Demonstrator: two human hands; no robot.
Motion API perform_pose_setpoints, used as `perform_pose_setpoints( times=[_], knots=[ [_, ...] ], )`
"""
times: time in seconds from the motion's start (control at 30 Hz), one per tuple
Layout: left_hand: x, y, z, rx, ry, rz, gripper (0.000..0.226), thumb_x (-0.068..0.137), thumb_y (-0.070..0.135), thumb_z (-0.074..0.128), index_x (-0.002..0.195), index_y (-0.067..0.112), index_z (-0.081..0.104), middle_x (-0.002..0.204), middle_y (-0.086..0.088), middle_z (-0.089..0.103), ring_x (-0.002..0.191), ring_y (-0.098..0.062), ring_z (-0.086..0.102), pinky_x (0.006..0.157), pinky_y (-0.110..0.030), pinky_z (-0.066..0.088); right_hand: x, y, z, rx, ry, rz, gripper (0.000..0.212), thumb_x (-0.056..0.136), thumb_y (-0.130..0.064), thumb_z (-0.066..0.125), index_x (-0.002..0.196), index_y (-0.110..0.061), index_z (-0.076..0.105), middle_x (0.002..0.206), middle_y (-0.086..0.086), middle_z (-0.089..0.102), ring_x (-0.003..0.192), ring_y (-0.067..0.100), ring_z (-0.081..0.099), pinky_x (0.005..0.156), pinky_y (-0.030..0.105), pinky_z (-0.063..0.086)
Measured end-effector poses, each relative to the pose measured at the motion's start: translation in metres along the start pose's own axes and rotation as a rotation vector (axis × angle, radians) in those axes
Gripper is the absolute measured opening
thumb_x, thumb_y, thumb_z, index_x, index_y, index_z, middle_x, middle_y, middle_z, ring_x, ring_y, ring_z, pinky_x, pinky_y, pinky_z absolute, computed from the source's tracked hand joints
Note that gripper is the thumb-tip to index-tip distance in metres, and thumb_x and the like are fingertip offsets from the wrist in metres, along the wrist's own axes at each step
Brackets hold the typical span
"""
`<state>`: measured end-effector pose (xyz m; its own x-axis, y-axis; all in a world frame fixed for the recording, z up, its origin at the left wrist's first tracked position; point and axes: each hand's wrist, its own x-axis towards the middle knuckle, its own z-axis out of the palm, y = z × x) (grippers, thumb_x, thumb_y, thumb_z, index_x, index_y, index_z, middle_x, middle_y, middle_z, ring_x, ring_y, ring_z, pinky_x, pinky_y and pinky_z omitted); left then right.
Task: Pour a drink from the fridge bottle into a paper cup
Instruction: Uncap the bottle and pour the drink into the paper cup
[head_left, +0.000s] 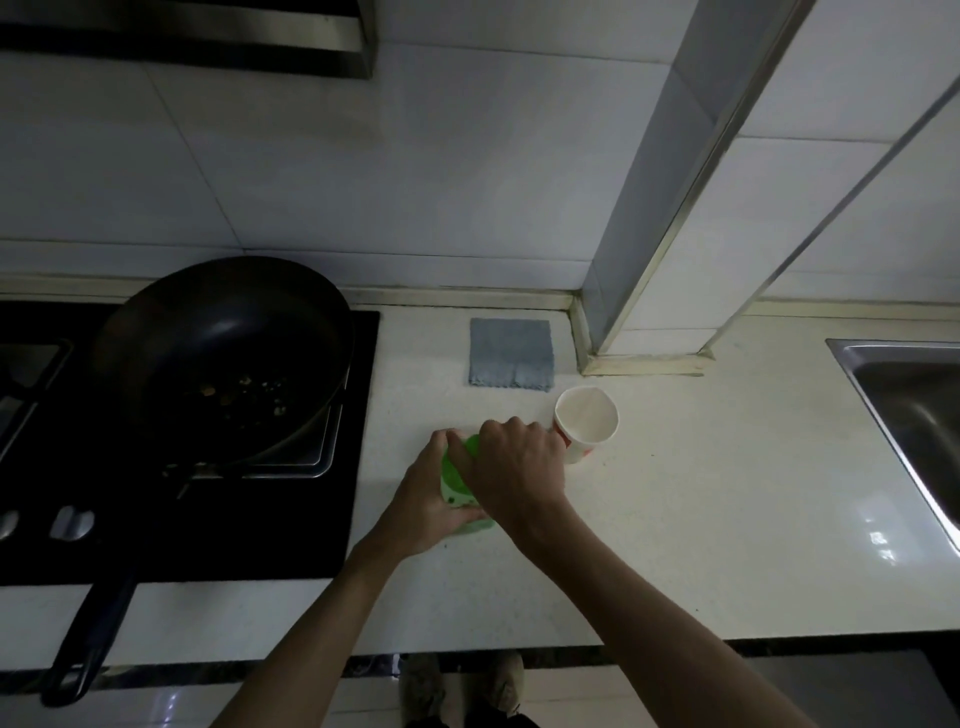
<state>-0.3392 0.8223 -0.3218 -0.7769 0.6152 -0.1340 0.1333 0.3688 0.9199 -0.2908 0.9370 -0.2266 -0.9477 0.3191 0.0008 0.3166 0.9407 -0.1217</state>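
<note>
- Head view, looking down at a pale kitchen counter (675, 519) where a person works with 2 bare hands.
- A green bottle (460, 488) stands on the counter near its front-middle, mostly covered by both hands.
- The left hand (428, 499) wraps around the side of the bottle's body, gripping it.
- The right hand (511, 467) is closed over the top of the bottle, fingers curled down around the cap area; the cap itself is hidden beneath it.
- A white paper cup (587, 423) with red print stands upright and open-mouthed just beside the right hand, on its far right side. Nothing can be made out inside it.
- A folded grey cloth (511, 353) lies flat behind the cup, near the tiled wall (415, 156).
- To the left, a dark frying pan (223, 358) sits on a black stove (358, 415), its handle pointing toward the counter's front edge; small bits of food lie in it.
- A steel sink (909, 395) is at the far right edge, well apart from the bottle.
- The person's shoes (462, 686) show on the floor below the counter edge.
</note>
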Motion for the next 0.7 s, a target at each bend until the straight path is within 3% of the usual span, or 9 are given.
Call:
perform_pose_setpoints(
  times=[0.1, 0.2, 0.37, 0.53, 0.7],
  knots=[
    [0.000, -0.001, -0.003, -0.007, -0.019, 0.024, 0.080, 0.059, 0.037, 0.090, 0.121, 0.035, 0.040, 0.113, 0.020, 0.058, 0.105, 0.004, 0.059, 0.080, -0.009, 0.050, 0.004, -0.001, 0.001, 0.014, -0.017, -0.037, 0.058, 0.097, -0.060, 0.035, 0.077, -0.013, 0.062, 0.075, 0.003, 0.068, 0.058, 0.017, 0.054, 0.066, 0.030, 0.045],
    [-0.001, -0.005, -0.007, -0.042, -0.056, 0.053, 0.081, 0.061, 0.032, 0.090, 0.125, 0.027, 0.040, 0.114, 0.009, 0.061, 0.101, -0.010, 0.065, 0.081, -0.024, 0.057, 0.003, 0.005, 0.002, 0.093, -0.062, -0.134, 0.053, 0.100, -0.054, 0.034, 0.074, -0.014, 0.057, 0.078, 0.005, 0.070, 0.062, 0.018, 0.065, 0.073, 0.034, 0.054],
    [-0.004, -0.002, -0.005, -0.060, -0.040, 0.055, 0.080, 0.062, 0.026, 0.090, 0.122, 0.040, 0.039, 0.112, 0.013, 0.060, 0.100, -0.009, 0.065, 0.077, -0.022, 0.057, 0.010, 0.023, 0.000, 0.126, -0.084, -0.352, 0.049, 0.101, -0.050, 0.037, 0.080, -0.011, 0.057, 0.078, 0.006, 0.067, 0.062, 0.020, 0.063, 0.076, 0.037, 0.053],
    [-0.003, -0.001, -0.008, -0.067, -0.064, 0.076, 0.078, 0.062, 0.034, 0.088, 0.122, 0.040, 0.039, 0.110, 0.019, 0.060, 0.100, -0.009, 0.066, 0.075, -0.020, 0.057, 0.008, 0.033, -0.008, 0.067, -0.129, -0.548, 0.042, 0.101, -0.044, 0.043, 0.127, -0.012, 0.045, 0.116, 0.009, 0.058, 0.097, 0.022, 0.057, 0.085, 0.037, 0.046],
    [-0.004, -0.002, -0.006, -0.033, -0.061, 0.076, 0.083, 0.061, 0.042, 0.088, 0.124, 0.050, 0.034, 0.112, 0.027, 0.058, 0.104, 0.001, 0.062, 0.076, -0.011, 0.052, 0.006, 0.040, -0.021, 0.014, -0.163, -0.658, 0.047, 0.097, -0.025, 0.057, 0.139, -0.017, 0.037, 0.121, 0.008, 0.052, 0.102, 0.020, 0.051, 0.080, 0.033, 0.043]
  ],
)
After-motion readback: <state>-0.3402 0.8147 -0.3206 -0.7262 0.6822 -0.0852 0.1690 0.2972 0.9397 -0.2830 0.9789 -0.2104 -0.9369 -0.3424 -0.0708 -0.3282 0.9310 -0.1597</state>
